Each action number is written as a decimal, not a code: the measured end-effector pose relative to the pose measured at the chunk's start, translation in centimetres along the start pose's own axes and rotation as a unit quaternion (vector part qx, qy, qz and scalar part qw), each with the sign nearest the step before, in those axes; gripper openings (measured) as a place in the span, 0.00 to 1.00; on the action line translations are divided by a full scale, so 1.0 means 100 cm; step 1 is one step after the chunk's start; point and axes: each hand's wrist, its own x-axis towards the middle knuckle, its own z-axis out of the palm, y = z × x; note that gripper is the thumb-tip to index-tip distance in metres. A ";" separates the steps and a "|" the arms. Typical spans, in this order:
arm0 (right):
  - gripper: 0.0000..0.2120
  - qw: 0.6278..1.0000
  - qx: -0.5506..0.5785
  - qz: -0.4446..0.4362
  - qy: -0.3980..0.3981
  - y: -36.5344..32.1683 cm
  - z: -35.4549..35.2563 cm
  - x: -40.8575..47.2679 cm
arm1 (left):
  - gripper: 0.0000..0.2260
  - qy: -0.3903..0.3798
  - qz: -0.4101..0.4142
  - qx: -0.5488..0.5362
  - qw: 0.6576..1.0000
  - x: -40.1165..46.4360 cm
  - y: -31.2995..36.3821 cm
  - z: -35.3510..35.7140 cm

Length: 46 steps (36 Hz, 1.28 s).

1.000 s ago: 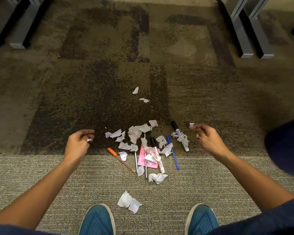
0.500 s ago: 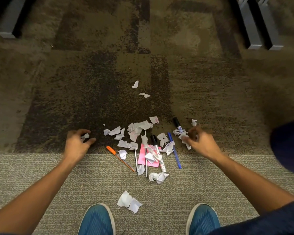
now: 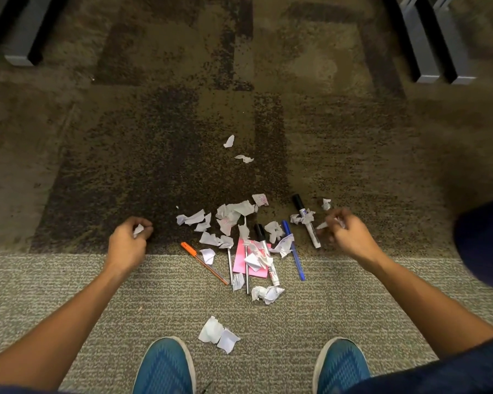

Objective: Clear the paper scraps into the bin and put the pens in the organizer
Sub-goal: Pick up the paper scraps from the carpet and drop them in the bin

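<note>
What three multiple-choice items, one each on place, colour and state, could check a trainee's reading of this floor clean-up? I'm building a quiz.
1. Where does the blue pen lie?
A. between the two black-capped markers
B. left of the orange pen
C. between the shoes

2. What colour is the paper sheet under the scraps?
A. green
B. pink
C. yellow

3. What is the left hand doing?
A. lying flat and open
B. gripping a marker
C. holding a white paper scrap

Key: 1 A, it lies between the middle marker and the right marker; 2 B, pink shows beneath the scraps; 3 C, its fingers curl round the scrap.
</note>
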 end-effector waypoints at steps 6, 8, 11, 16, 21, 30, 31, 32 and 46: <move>0.10 0.983 0.184 0.015 -0.006 -0.002 -0.013 0.001 | 0.07 -0.041 -0.076 -0.234 0.968 -0.003 0.011 -0.002; 0.12 0.976 0.214 0.026 0.000 -0.005 -0.017 0.000 | 0.09 -0.050 -0.088 -0.275 0.956 -0.002 0.015 -0.004; 0.11 0.967 0.255 0.026 -0.008 -0.010 -0.021 -0.001 | 0.11 -0.063 -0.088 -0.329 0.938 -0.002 0.025 -0.007; 0.11 0.995 0.096 -0.011 -0.016 -0.026 -0.025 0.000 | 0.05 -0.109 -0.071 -0.330 0.935 0.000 0.045 -0.009; 0.09 0.996 -0.040 -0.070 -0.039 -0.054 -0.031 0.008 | 0.01 -0.154 -0.042 -0.253 0.954 0.008 0.062 -0.005; 0.06 0.974 -0.129 -0.158 -0.098 -0.096 0.020 0.021 | 0.09 -0.169 0.022 -0.084 0.982 0.005 0.057 0.023; 0.05 0.970 -0.140 -0.169 -0.106 -0.097 0.027 0.022 | 0.10 -0.177 0.028 -0.074 0.981 0.005 0.057 0.025; 0.06 0.965 -0.152 -0.178 -0.116 -0.098 0.034 0.024 | 0.11 -0.182 0.035 -0.063 0.981 0.004 0.057 0.028; 0.25 0.911 -0.290 -0.246 -0.159 -0.095 0.097 0.049 | 0.13 -0.152 0.157 0.081 0.973 0.007 0.059 0.043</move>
